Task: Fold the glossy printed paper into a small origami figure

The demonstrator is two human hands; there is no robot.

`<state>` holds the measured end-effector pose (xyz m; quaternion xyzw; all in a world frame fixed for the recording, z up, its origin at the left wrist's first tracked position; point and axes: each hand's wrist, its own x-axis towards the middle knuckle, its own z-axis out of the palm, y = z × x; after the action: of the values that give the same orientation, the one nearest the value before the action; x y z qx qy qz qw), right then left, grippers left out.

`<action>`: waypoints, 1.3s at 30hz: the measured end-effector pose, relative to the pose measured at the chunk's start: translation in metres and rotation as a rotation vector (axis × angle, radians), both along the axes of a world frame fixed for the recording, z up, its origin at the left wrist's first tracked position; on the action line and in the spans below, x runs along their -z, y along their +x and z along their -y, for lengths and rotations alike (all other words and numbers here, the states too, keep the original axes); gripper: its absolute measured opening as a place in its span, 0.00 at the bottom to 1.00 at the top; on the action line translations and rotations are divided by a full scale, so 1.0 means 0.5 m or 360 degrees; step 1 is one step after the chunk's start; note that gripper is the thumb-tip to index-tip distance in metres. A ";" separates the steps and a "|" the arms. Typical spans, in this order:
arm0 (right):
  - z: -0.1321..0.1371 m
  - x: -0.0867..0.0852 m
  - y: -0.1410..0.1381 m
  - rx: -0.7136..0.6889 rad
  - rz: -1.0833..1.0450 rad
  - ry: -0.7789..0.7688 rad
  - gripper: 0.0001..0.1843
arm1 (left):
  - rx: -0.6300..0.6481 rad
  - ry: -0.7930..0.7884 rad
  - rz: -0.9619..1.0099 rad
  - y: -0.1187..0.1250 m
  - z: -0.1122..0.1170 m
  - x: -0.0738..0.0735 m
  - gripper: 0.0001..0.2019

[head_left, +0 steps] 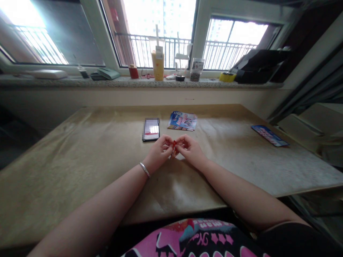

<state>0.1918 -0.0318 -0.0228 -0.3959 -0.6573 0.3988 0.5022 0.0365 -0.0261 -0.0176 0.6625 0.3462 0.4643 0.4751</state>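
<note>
My left hand [164,146] and my right hand [188,147] meet over the middle of the table, fingertips closed in a pinch. Between them they grip a small red-and-orange printed piece [174,150], thin like folded paper or a wrapper; its exact kind is too small to make out, and my fingers hide part of it. Just beyond my left hand lies a phone-like device [151,129] with a lit, partly blurred screen. Past my right hand rests a stack of blue printed leaflets or packets [183,120].
Another blue printed packet or leaflet [270,136] lies near the right edge of the table [102,142]. On the windowsill [112,82] stand a tall yellow cup [158,66], a red container [133,71], a yellow tape roll [227,77] and a black device [257,67].
</note>
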 end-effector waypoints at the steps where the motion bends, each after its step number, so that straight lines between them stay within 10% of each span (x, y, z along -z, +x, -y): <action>1: -0.002 0.002 0.001 0.0020 -0.0001 -0.0012 0.08 | 0.0005 -0.0027 0.0014 0.000 -0.001 0.002 0.08; 29: -0.020 0.013 0.002 0.0135 -0.0250 -0.0188 0.18 | -0.0100 -0.0273 0.0217 0.002 -0.007 0.003 0.19; 39: -0.029 0.018 0.007 0.0172 -0.0188 -0.0229 0.21 | 0.0148 -0.0491 0.0200 0.007 -0.002 0.008 0.30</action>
<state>0.1953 -0.0175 -0.0318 -0.4416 -0.5739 0.4398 0.5311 0.0400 -0.0253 -0.0214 0.5667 0.3518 0.4237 0.6128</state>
